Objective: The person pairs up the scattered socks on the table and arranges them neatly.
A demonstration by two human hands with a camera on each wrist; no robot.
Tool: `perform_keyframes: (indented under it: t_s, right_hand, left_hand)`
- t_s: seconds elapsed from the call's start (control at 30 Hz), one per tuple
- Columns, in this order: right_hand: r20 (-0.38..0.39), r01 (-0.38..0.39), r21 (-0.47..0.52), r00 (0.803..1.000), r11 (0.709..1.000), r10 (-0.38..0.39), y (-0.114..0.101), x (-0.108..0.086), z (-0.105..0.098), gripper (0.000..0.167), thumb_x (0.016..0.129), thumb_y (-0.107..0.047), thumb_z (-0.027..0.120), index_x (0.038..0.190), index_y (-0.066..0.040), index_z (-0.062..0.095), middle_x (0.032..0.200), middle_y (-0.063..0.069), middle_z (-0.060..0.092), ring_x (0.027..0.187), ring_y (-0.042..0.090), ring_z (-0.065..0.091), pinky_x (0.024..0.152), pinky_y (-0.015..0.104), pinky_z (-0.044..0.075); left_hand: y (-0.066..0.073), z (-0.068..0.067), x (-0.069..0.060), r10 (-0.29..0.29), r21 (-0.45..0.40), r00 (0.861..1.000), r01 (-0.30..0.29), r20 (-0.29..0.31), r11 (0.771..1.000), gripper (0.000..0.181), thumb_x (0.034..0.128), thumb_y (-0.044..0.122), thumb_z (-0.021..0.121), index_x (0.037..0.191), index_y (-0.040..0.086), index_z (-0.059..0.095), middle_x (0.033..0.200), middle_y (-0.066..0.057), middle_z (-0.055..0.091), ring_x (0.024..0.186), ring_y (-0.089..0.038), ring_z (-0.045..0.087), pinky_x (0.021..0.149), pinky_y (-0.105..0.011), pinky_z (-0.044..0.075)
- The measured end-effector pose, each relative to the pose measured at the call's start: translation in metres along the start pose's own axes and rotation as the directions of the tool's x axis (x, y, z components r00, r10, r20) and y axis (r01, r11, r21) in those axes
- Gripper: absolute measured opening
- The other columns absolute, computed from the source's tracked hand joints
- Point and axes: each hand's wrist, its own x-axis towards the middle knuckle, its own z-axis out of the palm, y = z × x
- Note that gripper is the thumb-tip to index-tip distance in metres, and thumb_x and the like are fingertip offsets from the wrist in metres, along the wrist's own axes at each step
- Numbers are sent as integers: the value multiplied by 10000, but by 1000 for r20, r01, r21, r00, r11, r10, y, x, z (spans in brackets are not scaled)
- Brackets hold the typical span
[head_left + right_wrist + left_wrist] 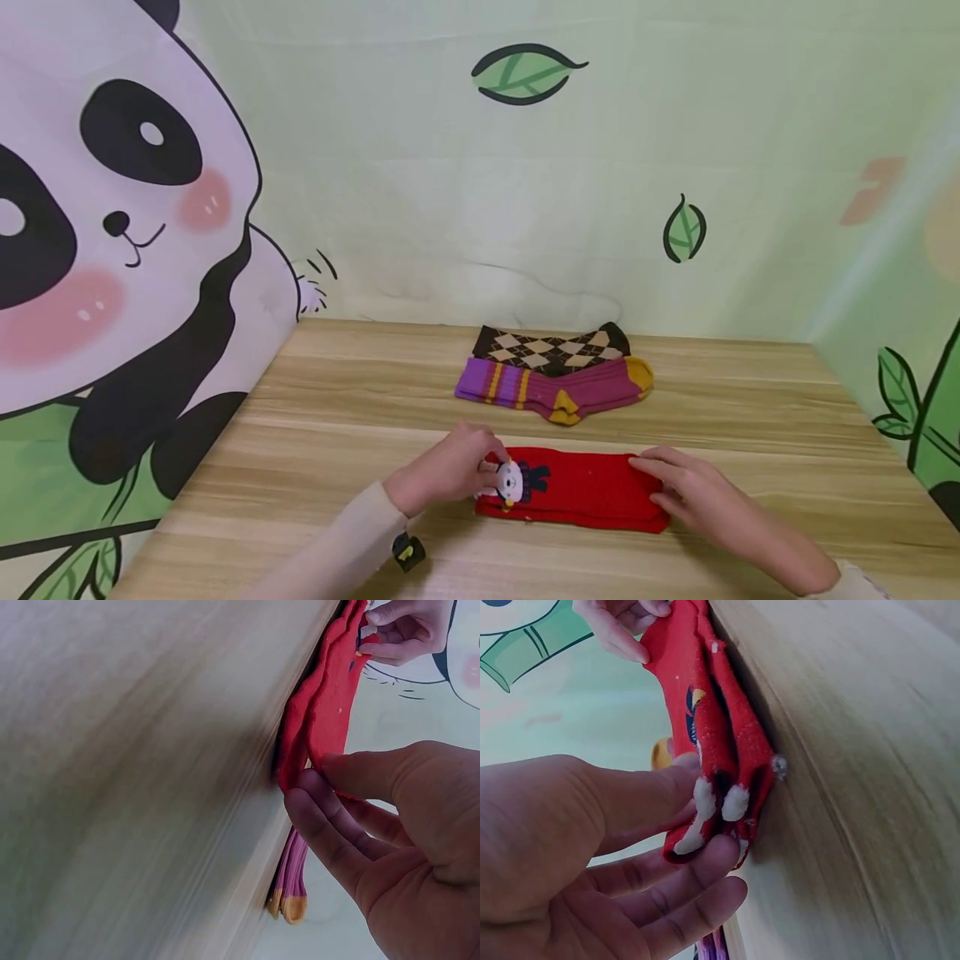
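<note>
Two red socks (592, 490), one on top of the other, lie flat across the near part of the table; a white bear figure in dark clothes decorates their left end. My left hand (453, 471) pinches that end between thumb and fingers, and in the left wrist view the folded red edges with white patches (735, 803) show. At the opposite end my right hand (693, 496) pinches the red fabric. The right wrist view shows its thumb (360, 774) on the upper layer, with the fingers (322, 825) at the edge.
Behind the red socks lie purple socks (540, 389) with yellow stripes, heel and toe. Brown argyle socks (551, 350) lie beyond them, near the back wall. A small black object (408, 552) is by the left wrist. Panda-printed cloth (247, 275) borders the wooden table (337, 392).
</note>
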Motion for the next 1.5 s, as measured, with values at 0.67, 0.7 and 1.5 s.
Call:
perform_keyframes:
  t_s: [0.67, 0.7, 1.5]
  right_hand:
    - [175, -107, 15, 979, 994, 103, 1, 3, 2, 353, 870, -42, 804, 1193, 63, 708, 1195, 154, 665, 1033, 292, 680, 831, 406, 598]
    - [182, -104, 17, 978, 994, 99, 1, 3, 2, 344, 871, -40, 802, 1185, 65, 710, 1191, 155, 663, 1030, 297, 680, 831, 411, 597]
    - [155, -67, -29, 985, 997, 70, 1, 6, -5, 323, 838, -78, 845, 1136, -5, 747, 1185, 146, 642, 998, 282, 670, 809, 399, 604]
  left_hand:
    - [2, 6, 0, -51, 28, 998, 50, 41, 998, 349, 839, 244, 877, 1094, 28, 774, 1005, -23, 694, 846, -92, 572, 730, -185, 505]
    - [2, 6, 0, -55, 27, 998, 54, 42, 998, 350, 839, 243, 877, 1095, 28, 774, 1008, -23, 693, 849, -92, 576, 734, -185, 508]
    - [7, 0, -2, -83, 78, 995, 79, 54, 994, 361, 859, 294, 857, 1132, 73, 776, 1119, -32, 654, 890, -96, 588, 810, -216, 541]
